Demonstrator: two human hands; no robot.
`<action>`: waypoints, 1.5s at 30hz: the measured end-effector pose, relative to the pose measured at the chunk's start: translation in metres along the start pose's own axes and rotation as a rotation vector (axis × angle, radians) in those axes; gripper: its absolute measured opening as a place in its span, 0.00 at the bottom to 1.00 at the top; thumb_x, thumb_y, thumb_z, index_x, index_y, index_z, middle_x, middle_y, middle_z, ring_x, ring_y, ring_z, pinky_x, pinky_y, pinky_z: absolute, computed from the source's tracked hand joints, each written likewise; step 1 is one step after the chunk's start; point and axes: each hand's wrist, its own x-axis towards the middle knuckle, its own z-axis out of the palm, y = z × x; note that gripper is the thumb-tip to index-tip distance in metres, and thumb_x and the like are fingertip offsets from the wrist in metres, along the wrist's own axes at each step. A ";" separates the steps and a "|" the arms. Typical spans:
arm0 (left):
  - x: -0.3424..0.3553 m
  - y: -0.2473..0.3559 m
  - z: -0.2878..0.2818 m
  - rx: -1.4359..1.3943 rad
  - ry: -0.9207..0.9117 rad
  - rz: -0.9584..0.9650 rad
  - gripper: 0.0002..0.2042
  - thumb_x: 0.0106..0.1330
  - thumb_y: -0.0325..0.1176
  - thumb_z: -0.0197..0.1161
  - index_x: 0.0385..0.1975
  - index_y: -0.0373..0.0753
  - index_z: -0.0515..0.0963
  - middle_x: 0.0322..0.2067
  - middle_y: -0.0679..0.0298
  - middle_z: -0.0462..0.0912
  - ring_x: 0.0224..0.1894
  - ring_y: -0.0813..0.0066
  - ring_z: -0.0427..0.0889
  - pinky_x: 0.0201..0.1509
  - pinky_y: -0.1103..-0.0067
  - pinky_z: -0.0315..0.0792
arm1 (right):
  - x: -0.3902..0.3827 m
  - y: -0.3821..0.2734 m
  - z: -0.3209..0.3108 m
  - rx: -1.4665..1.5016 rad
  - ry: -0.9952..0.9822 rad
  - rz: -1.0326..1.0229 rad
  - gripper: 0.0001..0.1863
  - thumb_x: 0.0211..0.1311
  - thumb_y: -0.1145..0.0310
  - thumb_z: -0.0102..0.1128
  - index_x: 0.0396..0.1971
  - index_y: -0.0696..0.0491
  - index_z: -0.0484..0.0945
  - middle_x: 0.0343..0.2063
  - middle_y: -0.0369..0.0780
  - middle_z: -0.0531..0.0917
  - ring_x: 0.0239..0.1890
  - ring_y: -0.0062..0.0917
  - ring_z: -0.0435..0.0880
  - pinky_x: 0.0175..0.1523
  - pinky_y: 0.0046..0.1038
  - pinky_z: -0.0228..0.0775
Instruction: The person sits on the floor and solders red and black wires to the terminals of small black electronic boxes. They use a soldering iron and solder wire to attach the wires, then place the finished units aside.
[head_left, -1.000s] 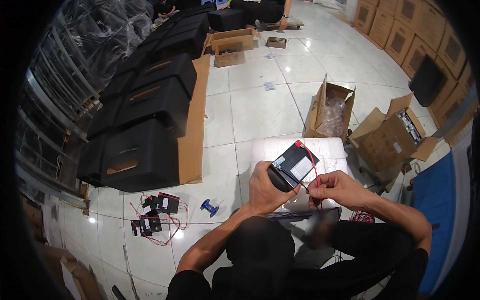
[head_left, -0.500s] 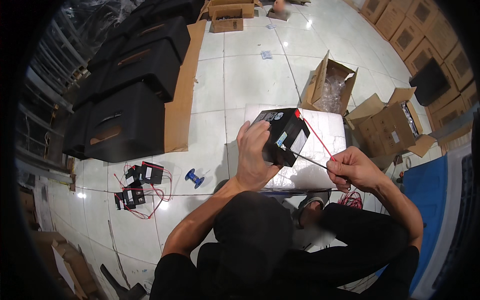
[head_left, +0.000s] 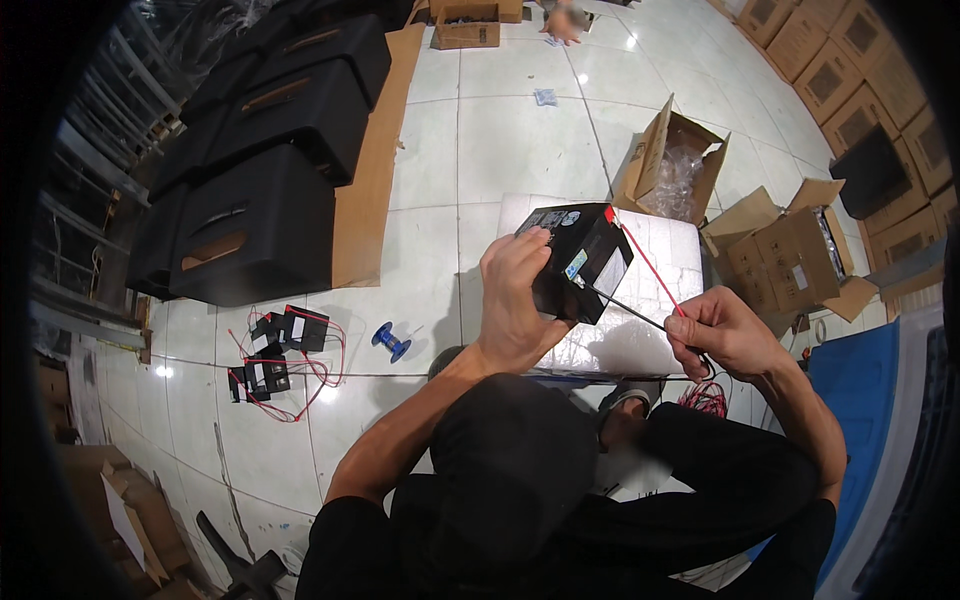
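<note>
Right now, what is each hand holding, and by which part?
Left hand: the black battery, by its left side. Right hand: the red wire and black wire, pinched away from the battery.

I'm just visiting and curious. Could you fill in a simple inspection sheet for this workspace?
Surface: white tiled floor; a white block in front of the person.
Job's things: one black battery, held tilted.
Clutter: blue spool and small wired black blocks on the floor at left; two open cartons at right.
Grips: left hand holds the battery; right hand pinches wires.
Cables: red wire and black wire run from the battery to the right hand; a red wire bundle lies below that hand.
Surroundings: big black cases at left; stacked boxes and a blue panel at right.
</note>
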 end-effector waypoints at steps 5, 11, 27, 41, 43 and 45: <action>-0.003 -0.001 0.001 -0.005 0.007 -0.027 0.41 0.39 0.26 0.77 0.57 0.32 0.62 0.58 0.45 0.69 0.60 0.47 0.70 0.63 0.54 0.59 | 0.002 -0.003 0.000 -0.011 0.003 -0.004 0.21 0.72 0.61 0.58 0.19 0.59 0.76 0.11 0.35 0.75 0.12 0.17 0.74 0.20 0.20 0.63; -0.002 -0.002 0.002 -0.015 0.016 -0.029 0.41 0.40 0.27 0.77 0.57 0.32 0.63 0.57 0.45 0.70 0.59 0.47 0.71 0.63 0.55 0.60 | 0.003 -0.006 0.000 -0.105 0.028 0.011 0.21 0.71 0.61 0.59 0.19 0.58 0.77 0.11 0.34 0.75 0.13 0.17 0.76 0.19 0.19 0.62; 0.001 -0.001 0.004 -0.012 0.025 0.011 0.40 0.36 0.24 0.76 0.55 0.33 0.65 0.56 0.48 0.71 0.59 0.49 0.71 0.63 0.55 0.60 | -0.003 -0.010 0.000 -0.121 0.118 -0.017 0.19 0.70 0.60 0.59 0.26 0.62 0.80 0.15 0.36 0.79 0.18 0.18 0.79 0.24 0.21 0.68; 0.002 0.014 -0.012 -0.200 0.070 -0.347 0.42 0.38 0.27 0.82 0.56 0.31 0.66 0.48 0.51 0.76 0.48 0.62 0.81 0.52 0.72 0.77 | 0.002 -0.009 0.024 -0.695 0.397 -0.478 0.50 0.46 0.58 0.80 0.66 0.57 0.60 0.58 0.48 0.72 0.59 0.38 0.73 0.60 0.38 0.69; 0.002 0.015 -0.013 -0.257 0.093 -0.407 0.39 0.35 0.32 0.83 0.52 0.30 0.72 0.45 0.51 0.79 0.44 0.57 0.82 0.49 0.71 0.76 | 0.002 -0.013 0.027 -0.778 0.381 -0.585 0.47 0.46 0.59 0.80 0.64 0.57 0.63 0.57 0.48 0.73 0.59 0.38 0.74 0.59 0.38 0.70; 0.003 0.014 -0.015 -0.263 0.057 -0.341 0.39 0.36 0.33 0.83 0.52 0.29 0.72 0.44 0.51 0.79 0.45 0.58 0.82 0.50 0.71 0.76 | 0.003 -0.018 0.031 -0.875 0.356 -0.679 0.44 0.45 0.59 0.81 0.60 0.57 0.66 0.55 0.48 0.73 0.57 0.39 0.74 0.57 0.37 0.70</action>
